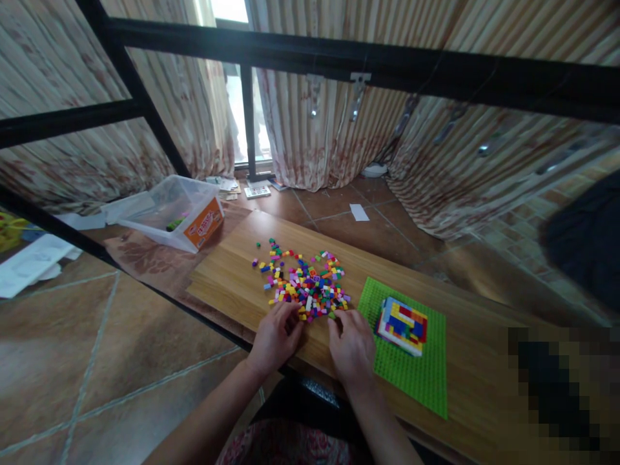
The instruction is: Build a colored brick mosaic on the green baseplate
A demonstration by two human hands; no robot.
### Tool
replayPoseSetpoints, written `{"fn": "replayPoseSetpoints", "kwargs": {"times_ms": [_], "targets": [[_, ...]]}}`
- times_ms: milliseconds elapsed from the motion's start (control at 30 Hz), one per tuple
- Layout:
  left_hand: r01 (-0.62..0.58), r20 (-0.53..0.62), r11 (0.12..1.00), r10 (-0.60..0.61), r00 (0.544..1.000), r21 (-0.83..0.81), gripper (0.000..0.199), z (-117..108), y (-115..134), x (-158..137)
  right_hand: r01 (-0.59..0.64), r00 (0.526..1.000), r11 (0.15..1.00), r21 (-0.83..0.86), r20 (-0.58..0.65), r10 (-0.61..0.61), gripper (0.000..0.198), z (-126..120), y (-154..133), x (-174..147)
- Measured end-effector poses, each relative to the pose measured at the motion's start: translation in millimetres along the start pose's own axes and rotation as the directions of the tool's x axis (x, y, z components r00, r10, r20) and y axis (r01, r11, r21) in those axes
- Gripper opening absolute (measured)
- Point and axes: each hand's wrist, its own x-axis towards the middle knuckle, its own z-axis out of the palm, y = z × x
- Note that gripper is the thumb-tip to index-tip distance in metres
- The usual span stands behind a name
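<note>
A loose heap of small multicoloured toy bricks [310, 284] is spread over the wooden board. At the heap's near left edge, my left hand [277, 336] has its fingers curled together; whatever is between them is hidden. My right hand [353, 345] is closed at the near right edge, with a small green toy brick [332, 316] at its fingertips. To the right of that hand lies a green studded baseplate [416, 381]. On it stands a low block built of bricks [403, 326], with white sides and a top of red, yellow and blue.
A clear plastic bin [167, 206] with an orange label stands beyond the board's [232, 271] far left end. Black metal bars [310, 42] cross above and at left. Curtains [300, 129] hang behind; papers [359, 212] lie on the tiled floor.
</note>
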Motion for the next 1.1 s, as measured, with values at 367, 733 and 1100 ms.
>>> {"fn": "replayPoseSetpoints", "kwargs": {"times_ms": [367, 733, 1100], "targets": [[-0.076, -0.007, 0.994, 0.077, 0.997, 0.078, 0.023, 0, -8, 2, -0.258, 0.962, 0.876, 0.407, 0.026, 0.271, 0.021, -34, 5, -12], [-0.090, -0.013, 0.993, 0.091, 0.996, 0.081, 0.024, 0, -11, 3, -0.387, 0.858, 0.870, 0.304, -0.227, 0.461, 0.029, -85, 83, -18], [-0.091, -0.029, 0.991, 0.094, 0.995, 0.097, 0.026, 1, -13, 5, -0.282, 0.903, 0.941, 0.190, -0.280, 0.327, 0.026, -65, 90, -12]]}}
